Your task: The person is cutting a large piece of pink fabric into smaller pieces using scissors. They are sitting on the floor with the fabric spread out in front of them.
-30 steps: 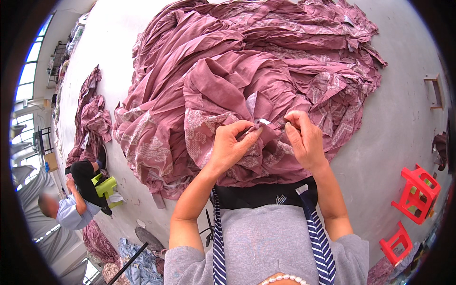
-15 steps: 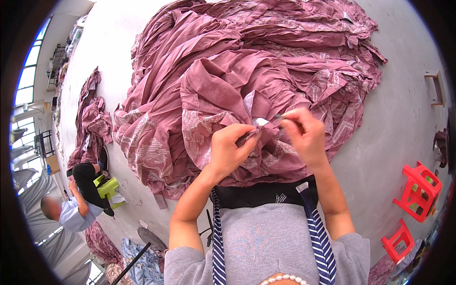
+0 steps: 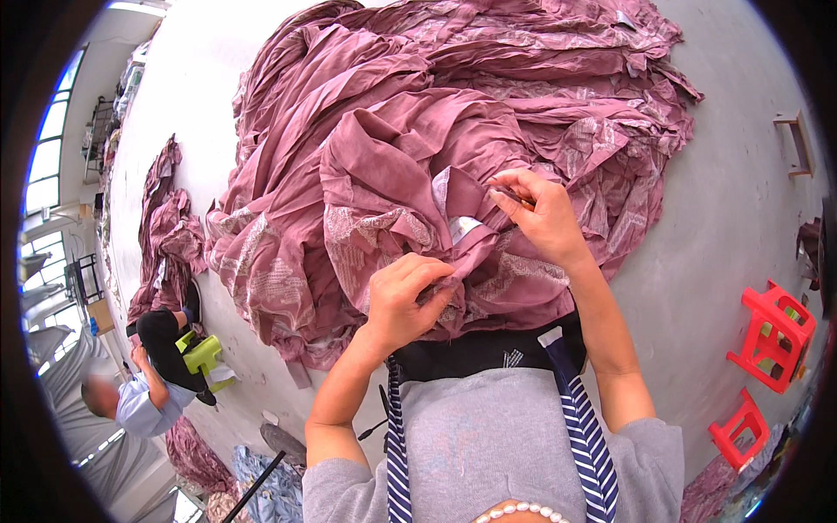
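A large heap of dusky-pink patterned cloth (image 3: pixel 384 131) spreads in front of me and reaches up to my waist. My left hand (image 3: pixel 408 296) pinches the edge of a fold of it between thumb and fingers. Just beyond those fingertips a small white label (image 3: pixel 463 228) shows on the cloth. My right hand (image 3: pixel 542 213) is raised over the heap to the right of the label, thumb and fingers closed together. Something small and dark shows between them, too little of it to name.
At far left a person (image 3: pixel 153 392) sits by a light-green stool (image 3: pixel 205 359), with more pink cloth (image 3: pixel 170 227) on the floor beyond. Two red plastic stools (image 3: pixel 772 336) stand at right, and a small wooden stool (image 3: pixel 793 144) farther off. Blue cloth (image 3: pixel 261 484) lies at lower left.
My right hand has moved away from the label, up and slightly left, with its fingers closed. My left hand has shifted down and left, still pinching the cloth, so the label shows more plainly.
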Demonstrator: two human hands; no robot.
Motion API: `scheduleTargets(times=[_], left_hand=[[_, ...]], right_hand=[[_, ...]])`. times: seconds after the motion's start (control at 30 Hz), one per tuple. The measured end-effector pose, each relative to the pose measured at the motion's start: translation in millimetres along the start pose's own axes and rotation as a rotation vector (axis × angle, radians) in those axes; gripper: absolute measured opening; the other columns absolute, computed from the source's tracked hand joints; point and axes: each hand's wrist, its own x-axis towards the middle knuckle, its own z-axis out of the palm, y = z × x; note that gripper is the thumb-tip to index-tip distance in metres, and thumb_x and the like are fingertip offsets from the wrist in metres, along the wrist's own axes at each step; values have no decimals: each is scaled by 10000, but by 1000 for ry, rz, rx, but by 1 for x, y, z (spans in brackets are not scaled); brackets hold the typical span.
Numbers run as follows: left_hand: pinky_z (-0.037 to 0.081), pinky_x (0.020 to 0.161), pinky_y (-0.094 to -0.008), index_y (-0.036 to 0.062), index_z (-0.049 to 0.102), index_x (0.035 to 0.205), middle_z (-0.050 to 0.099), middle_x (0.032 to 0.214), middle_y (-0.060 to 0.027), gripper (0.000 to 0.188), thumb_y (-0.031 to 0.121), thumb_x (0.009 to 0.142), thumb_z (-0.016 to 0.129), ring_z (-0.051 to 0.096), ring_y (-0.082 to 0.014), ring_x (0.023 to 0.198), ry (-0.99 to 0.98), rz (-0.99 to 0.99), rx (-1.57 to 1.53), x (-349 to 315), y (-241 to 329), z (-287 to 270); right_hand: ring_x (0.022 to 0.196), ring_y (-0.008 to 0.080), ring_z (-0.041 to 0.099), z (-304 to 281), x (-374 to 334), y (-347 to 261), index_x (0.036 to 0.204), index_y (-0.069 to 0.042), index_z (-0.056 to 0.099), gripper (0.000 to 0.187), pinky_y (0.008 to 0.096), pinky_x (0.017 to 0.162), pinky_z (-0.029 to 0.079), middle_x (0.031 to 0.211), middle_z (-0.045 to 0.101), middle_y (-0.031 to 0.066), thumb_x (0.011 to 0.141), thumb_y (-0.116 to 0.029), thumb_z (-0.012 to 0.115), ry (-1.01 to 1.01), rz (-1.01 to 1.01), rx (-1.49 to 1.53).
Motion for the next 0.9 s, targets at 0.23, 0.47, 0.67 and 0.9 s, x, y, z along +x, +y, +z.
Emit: scheduleTargets(times=[0.23, 0.47, 0.67, 0.9], left_hand=[[486, 842, -398, 66, 669, 938, 651, 1041, -122, 306, 206, 685, 768, 610, -313, 981, 18, 168, 239, 7, -1, -9], [366, 967, -456, 82, 645, 935, 575, 1158, -129, 270, 157, 692, 735, 506, -308, 1154, -69, 114, 580, 14, -37, -27], [413, 880, -417, 71, 645, 974, 613, 1066, -100, 294, 160, 709, 740, 553, -292, 1060, 6, 34, 553, 14, -41, -42], [417, 887, -410, 92, 664, 1018, 621, 1114, -76, 346, 191, 700, 757, 557, -271, 1081, 24, 98, 470, 20, -22, -32]], right_hand=[[586, 39, 411, 3, -40, -22, 1017, -50, 656, 234, 228, 520, 352, 640, 523, -7, 821, -159, 724, -290, -106, -125], [567, 189, 585, -2, -52, -7, 872, -30, 624, 163, 305, 535, 434, 658, 601, 115, 721, -13, 683, -286, -20, -170], [546, 187, 562, -5, -53, -4, 846, -32, 603, 174, 303, 527, 426, 640, 585, 101, 697, -8, 690, -271, -127, -227], [532, 126, 493, -5, -55, -5, 867, -44, 608, 208, 261, 514, 394, 638, 542, 49, 688, 18, 695, -241, -59, -29]])
